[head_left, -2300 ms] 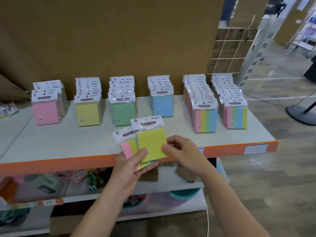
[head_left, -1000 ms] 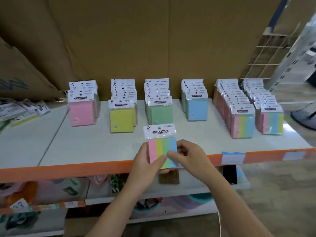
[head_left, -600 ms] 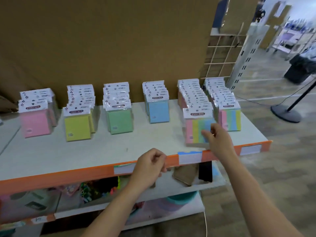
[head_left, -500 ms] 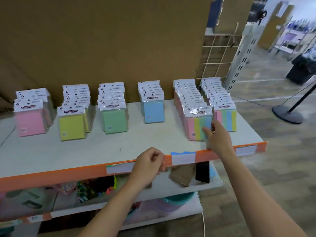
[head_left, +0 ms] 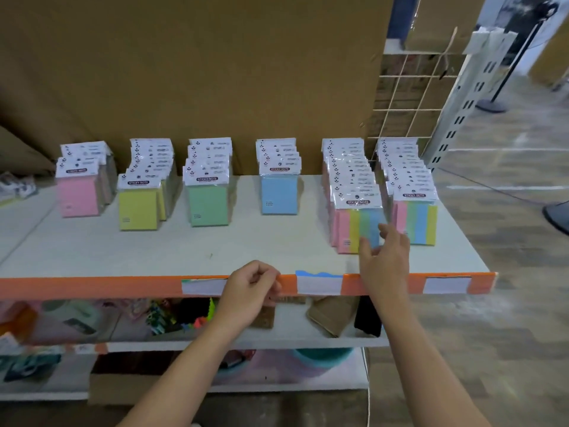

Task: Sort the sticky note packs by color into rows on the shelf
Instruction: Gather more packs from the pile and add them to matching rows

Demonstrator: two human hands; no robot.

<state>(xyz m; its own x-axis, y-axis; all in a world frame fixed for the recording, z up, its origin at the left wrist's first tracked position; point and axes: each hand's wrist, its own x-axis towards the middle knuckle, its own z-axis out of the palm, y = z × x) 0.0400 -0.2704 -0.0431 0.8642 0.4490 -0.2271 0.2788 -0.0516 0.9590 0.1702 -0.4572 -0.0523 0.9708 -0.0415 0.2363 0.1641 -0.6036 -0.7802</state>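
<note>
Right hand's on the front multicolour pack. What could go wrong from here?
1. The right hand touches the front multicolour pack with straight fingers and has no grip on it; a careless pull-away could tip the upright pack forward.
2. The neighbouring striped row stands close by, so the hand could brush its front pack.
3. The two rows show different stripe orders, so a mix-up between them is possible.

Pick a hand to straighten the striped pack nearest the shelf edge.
Right. The right hand is at the striped pack, fingers straight against it; the left hand is curled at the shelf edge, farther off.
</note>
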